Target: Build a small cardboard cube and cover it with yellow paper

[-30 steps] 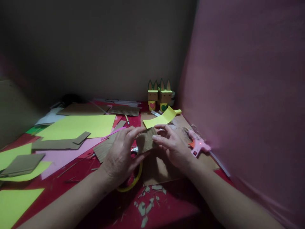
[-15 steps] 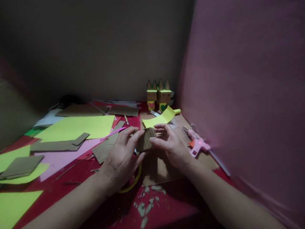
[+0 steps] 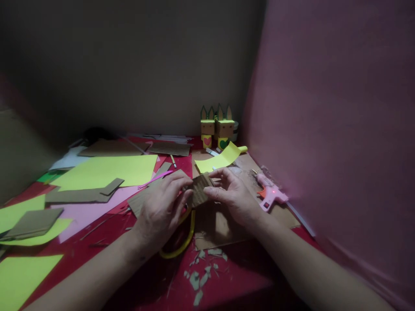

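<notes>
A small piece of corrugated cardboard [image 3: 201,190] is held up above the cardboard base sheet [image 3: 223,229]. My right hand [image 3: 231,194] pinches its right side, thumb on the near face and fingers behind. At its left edge, the curled fingers and thumb of my left hand [image 3: 165,198] close on the piece; the fingertips are partly hidden. Under my left hand a yellow ring-shaped object [image 3: 191,235] shows in part. Just beyond the hands lies a curled strip of yellow paper [image 3: 220,160].
A pink glue gun [image 3: 270,194] with a lit red light lies at right. Cardboard figures [image 3: 225,129] stand at the back. Yellow sheets [image 3: 110,170], pink scissors [image 3: 155,178], a pencil [image 3: 173,161] and cardboard offcuts [image 3: 81,195] spread leftward. Torn scraps [image 3: 194,280] litter the red tabletop [image 3: 233,276] in front.
The cardboard piece has tilted, and more of its face shows. My left fingers have shifted to its left edge and curled in. My right hand keeps its pinch. The view has shifted slightly.
</notes>
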`<act>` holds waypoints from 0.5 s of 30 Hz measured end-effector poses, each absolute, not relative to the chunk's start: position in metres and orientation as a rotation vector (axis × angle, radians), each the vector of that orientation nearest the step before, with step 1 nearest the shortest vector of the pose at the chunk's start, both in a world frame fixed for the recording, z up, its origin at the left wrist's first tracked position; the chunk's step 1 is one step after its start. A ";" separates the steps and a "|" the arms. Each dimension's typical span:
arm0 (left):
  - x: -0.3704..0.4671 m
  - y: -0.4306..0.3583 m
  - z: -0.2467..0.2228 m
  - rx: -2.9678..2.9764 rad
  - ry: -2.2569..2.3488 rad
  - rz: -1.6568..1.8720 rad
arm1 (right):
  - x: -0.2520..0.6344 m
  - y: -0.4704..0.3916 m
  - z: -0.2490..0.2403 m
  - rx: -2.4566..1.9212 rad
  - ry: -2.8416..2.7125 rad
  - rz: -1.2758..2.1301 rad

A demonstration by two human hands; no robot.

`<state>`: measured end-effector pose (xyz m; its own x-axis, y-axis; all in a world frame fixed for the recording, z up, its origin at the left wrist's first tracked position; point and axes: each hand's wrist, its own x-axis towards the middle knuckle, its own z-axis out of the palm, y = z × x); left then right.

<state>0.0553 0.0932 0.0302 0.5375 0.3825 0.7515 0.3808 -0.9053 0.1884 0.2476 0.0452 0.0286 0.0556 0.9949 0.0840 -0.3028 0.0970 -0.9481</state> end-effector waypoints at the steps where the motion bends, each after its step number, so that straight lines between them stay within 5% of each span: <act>1: 0.055 0.094 0.031 2.718 0.684 1.337 | 0.248 0.046 0.028 -0.930 -0.977 1.250; 15: 0.058 0.089 0.048 1.943 0.969 1.067 | 0.249 0.045 0.028 -0.907 -0.983 1.229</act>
